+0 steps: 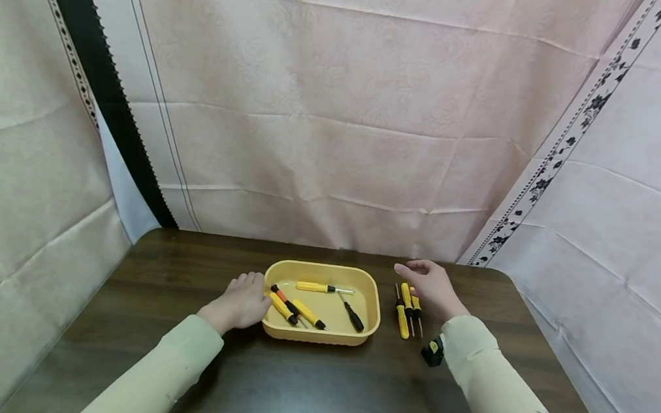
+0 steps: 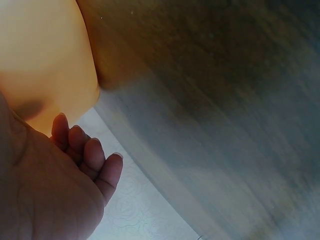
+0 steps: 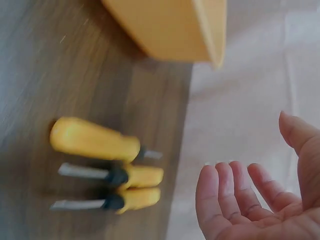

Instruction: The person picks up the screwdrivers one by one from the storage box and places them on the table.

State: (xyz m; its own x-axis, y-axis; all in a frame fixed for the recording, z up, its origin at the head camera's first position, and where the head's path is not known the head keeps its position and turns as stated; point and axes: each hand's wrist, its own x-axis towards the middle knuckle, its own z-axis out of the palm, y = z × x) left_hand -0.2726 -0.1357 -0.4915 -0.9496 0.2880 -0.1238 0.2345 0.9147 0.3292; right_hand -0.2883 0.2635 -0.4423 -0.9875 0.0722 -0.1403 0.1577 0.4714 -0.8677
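My left hand (image 1: 241, 300) is at the left end of a yellow bin (image 1: 319, 338), its loosely bent fingers beside the rim. In the left wrist view the fingers of this hand (image 2: 65, 175) lie close to the bin's wall (image 2: 50, 55); the thumb is hidden. To the right of the bin, my right hand (image 1: 431, 286) hovers over the far end of three yellow-and-black screwdrivers (image 1: 402, 321). The right wrist view shows that hand (image 3: 255, 205) with parted thumb and fingers and nothing between them, and the screwdrivers (image 3: 95, 140) lying side by side on the table.
Inside the bin lie several screwdrivers, among them a yellow one (image 1: 313, 286) near the back and a black one (image 1: 353, 317) at the right. The dark wooden table (image 1: 314, 389) ends at a hanging pale cloth (image 1: 337, 135).
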